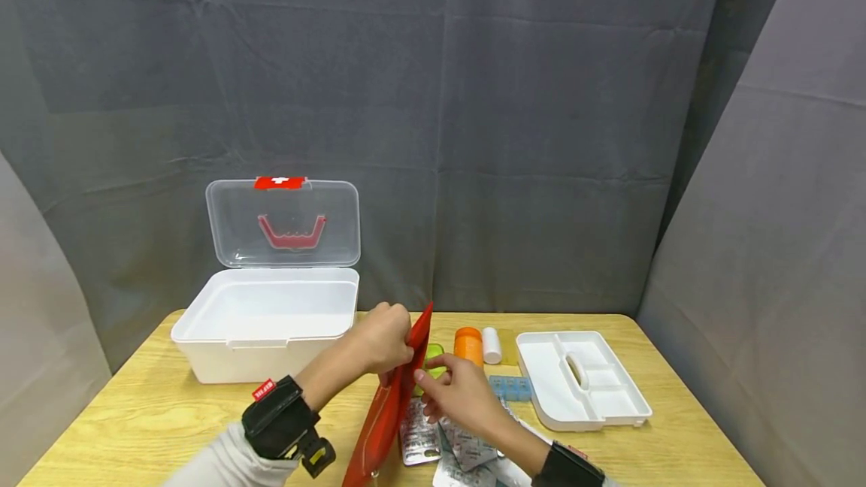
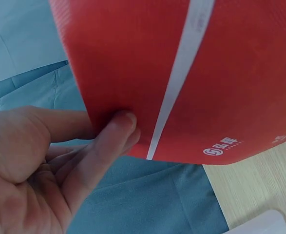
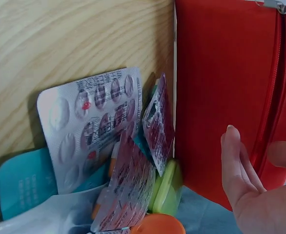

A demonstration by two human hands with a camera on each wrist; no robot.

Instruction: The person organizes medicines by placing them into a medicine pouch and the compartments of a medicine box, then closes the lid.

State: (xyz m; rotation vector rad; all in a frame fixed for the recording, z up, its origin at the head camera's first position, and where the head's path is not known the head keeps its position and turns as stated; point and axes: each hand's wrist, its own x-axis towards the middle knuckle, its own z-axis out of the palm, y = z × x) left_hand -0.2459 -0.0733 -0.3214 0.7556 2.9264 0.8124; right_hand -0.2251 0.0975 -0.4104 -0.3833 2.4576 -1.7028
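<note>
A red zip pouch (image 1: 383,427) stands on edge on the table. My left hand (image 1: 382,338) pinches its far upper corner between thumb and fingers; a pale stripe and white print show on that side in the left wrist view. On the other side, my right hand (image 3: 262,190) is beside the zipper (image 3: 273,92), fingers nearly straight, with nothing visible in its grasp. The zipper pull (image 3: 281,8) sits at the near end. Under the right hand lie several silver blister packs (image 3: 91,119), a teal packet (image 3: 23,183) and a lime-green case (image 3: 167,187).
A white box (image 1: 264,363) with its clear lid (image 1: 237,220) raised stands at back left. Behind my right hand are an orange bottle (image 1: 468,344), a white bottle (image 1: 492,346) and a blue pill organizer (image 1: 510,388). A white divided tray (image 1: 544,389) with a handle lies right.
</note>
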